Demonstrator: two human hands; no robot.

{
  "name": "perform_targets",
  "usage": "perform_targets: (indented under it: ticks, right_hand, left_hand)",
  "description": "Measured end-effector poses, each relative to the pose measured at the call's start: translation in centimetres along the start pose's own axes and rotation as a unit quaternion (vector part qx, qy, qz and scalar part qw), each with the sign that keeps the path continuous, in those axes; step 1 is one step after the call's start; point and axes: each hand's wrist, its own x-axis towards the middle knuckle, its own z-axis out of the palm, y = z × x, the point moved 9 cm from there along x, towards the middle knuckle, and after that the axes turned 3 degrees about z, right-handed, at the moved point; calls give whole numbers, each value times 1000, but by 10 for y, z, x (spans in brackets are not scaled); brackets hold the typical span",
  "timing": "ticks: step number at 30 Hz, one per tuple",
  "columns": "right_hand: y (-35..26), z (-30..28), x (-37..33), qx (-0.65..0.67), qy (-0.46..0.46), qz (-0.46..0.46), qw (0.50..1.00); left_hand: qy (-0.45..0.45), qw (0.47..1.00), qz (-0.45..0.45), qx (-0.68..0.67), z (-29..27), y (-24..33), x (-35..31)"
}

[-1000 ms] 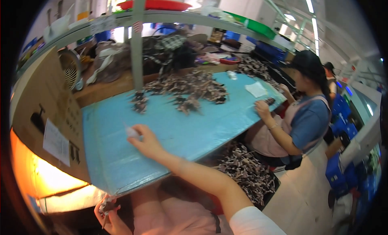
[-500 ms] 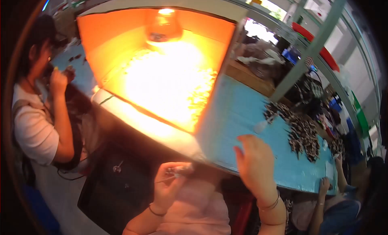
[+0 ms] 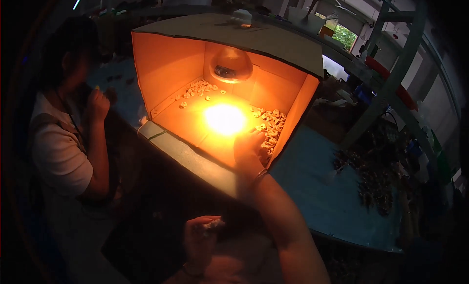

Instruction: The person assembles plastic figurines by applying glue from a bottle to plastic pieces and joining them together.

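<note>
My right hand (image 3: 249,148) inside the lamplit carton (image 3: 168,61)
My left hand (image 3: 199,239) pinches a small pale object (image 3: 214,225); beside ring-like pieces (image 3: 276,123), the right's grip I cannot tell

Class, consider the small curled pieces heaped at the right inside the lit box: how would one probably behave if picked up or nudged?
The small curled pieces are probably light, each looking tiny beside the right hand. Heaped together, they would likely shift against each other when nudged. Their curved outlines suggest one might rock or tip.
</note>
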Motion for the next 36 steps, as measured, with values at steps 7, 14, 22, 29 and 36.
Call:
perform_targets:
  ticks: [7, 14, 22, 29, 36]
  right_hand:
    - [1, 7, -2, 3, 64, 12, 998]
    - [-9, 6, -13, 65, 95, 13, 993]
    - [3, -6, -28, 34, 145, -5, 989]
    - [12, -60, -59, -8, 314, -63, 947]
    - [-4, -64, -100, 245, 276, -173, 913]
  left_hand:
    - [-10, 997, 18, 71, 11, -2, 0]
    - [3, 995, -10, 100, 15, -10, -4]
    - [-9, 995, -25, 96, 26, -18, -6]
    - [17, 993, -43, 108, 22, -26, -7]
    - [12, 995, -41, 93, 21, -38, -3]
